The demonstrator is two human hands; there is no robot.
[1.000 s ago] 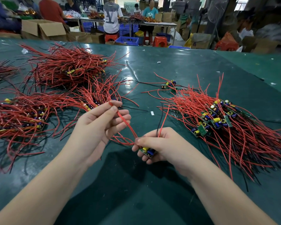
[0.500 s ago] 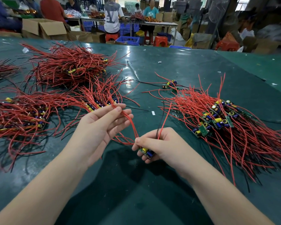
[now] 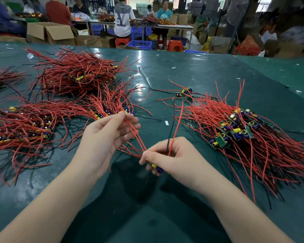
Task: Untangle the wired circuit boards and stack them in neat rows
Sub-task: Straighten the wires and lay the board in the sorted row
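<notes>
My right hand [image 3: 172,158] is closed around a small circuit board [image 3: 156,167]; its yellow and blue parts peek out below my fingers. Red wires [image 3: 135,135] run from that board up and left into my left hand [image 3: 109,135], which pinches them between thumb and fingers. A red and a black wire stick up from my right fist. On the right lies an ordered pile of wired boards [image 3: 235,130] with wires fanned toward me. Tangled heaps of boards and red wires [image 3: 74,74] lie on the left.
The dark green table [image 3: 191,71] carries another tangled heap [image 3: 23,125] at the near left and a few loose boards [image 3: 184,92] at mid-right. Cardboard boxes [image 3: 49,32], stools and several people at other tables stand beyond the far edge.
My left hand has slid up along the red wires, drawing them straighter away from the board. My right hand has stayed in place around the board.
</notes>
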